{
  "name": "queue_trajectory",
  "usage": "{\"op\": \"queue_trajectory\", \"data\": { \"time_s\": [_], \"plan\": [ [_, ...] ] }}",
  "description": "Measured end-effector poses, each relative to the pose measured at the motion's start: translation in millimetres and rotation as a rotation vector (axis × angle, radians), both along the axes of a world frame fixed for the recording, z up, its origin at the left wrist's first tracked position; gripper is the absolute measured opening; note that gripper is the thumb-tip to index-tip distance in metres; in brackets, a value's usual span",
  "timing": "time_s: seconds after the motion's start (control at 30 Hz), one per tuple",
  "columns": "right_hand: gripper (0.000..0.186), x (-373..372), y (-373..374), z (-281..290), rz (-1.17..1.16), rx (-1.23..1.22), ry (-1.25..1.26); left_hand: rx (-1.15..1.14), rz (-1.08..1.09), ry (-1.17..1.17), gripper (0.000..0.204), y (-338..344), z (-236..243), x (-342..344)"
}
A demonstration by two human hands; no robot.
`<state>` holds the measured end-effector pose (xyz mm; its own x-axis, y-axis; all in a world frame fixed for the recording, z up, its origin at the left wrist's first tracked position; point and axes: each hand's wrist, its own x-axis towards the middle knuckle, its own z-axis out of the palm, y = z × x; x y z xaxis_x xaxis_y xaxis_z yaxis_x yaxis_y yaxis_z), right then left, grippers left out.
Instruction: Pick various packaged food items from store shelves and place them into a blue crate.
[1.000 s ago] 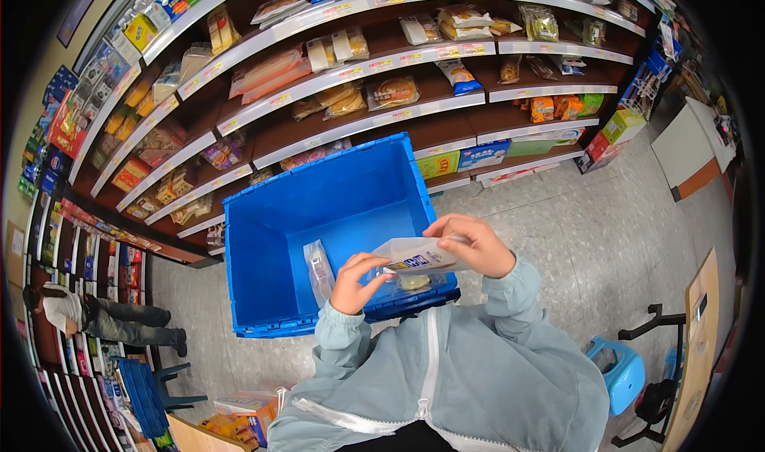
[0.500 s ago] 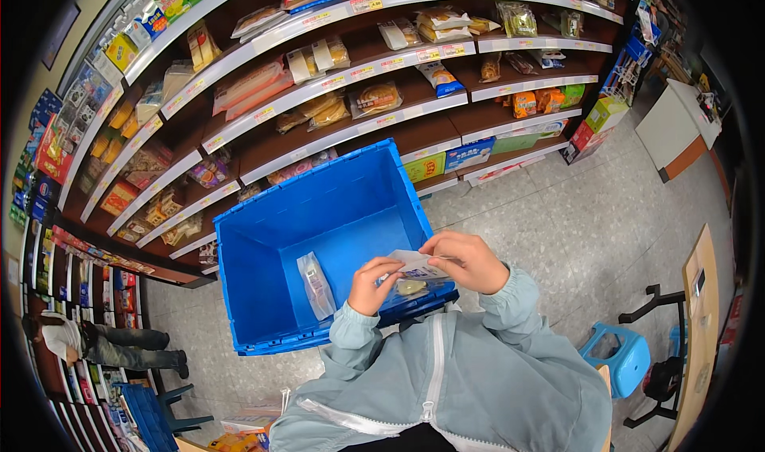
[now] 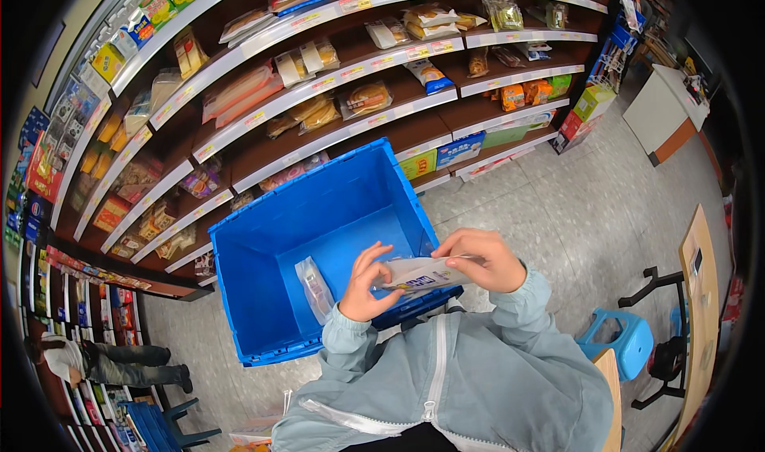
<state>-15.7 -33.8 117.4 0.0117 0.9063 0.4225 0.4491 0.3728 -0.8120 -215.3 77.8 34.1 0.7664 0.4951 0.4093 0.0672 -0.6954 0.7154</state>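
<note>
My right hand (image 3: 488, 262) pinches the upper edge of a white and clear plastic packet (image 3: 426, 275) with dark blue print, held above the near right corner of a blue plastic crate (image 3: 227, 293). Close to the packet's left end is my left hand (image 3: 368, 286), its thumb and fingers curved and apart with a gap between them. Whether a fingertip touches the packet is hard to see. Inside the crate, a clear narrow packet (image 3: 314, 286) with a pale label lies on the floor near the front wall.
Curved shelves (image 3: 343, 78) with packaged bread and boxes stand beyond the crate. To the right are a light blue stool (image 3: 633, 344), a wooden table (image 3: 700, 316) and a white counter (image 3: 665, 109). Another person (image 3: 119, 364) stands at the left, near a dark blue chair (image 3: 155, 424).
The left hand's fingers have spread and come off the packet's left part. My right hand has moved slightly right with the packet, whose printed face shows more now.
</note>
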Motion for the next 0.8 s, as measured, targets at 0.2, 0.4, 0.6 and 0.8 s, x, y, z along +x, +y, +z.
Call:
{"op": "queue_trajectory", "data": {
  "time_s": [0.2, 0.4, 0.6, 0.8],
  "plan": [
    [0.010, 19, 29, 8, 0.045, -0.200, 0.198, -0.706, -0.141, -0.104, 0.041, -8, -19, -1],
    [0.014, 28, 58, -2, 0.111, -0.402, 0.360, -0.826, -0.271, -0.026, 0.055, 0, -21, -1],
    [0.020, 29, 53, -12, 0.069, -0.375, 0.406, -1.063, -0.323, -0.089, 0.045, 6, -27, -17],
    [0.037, 4, 26, -67, -0.328, -0.294, 0.733, -1.257, -0.189, -0.245, 0.046, 6, -33, -24]
  ]
}}
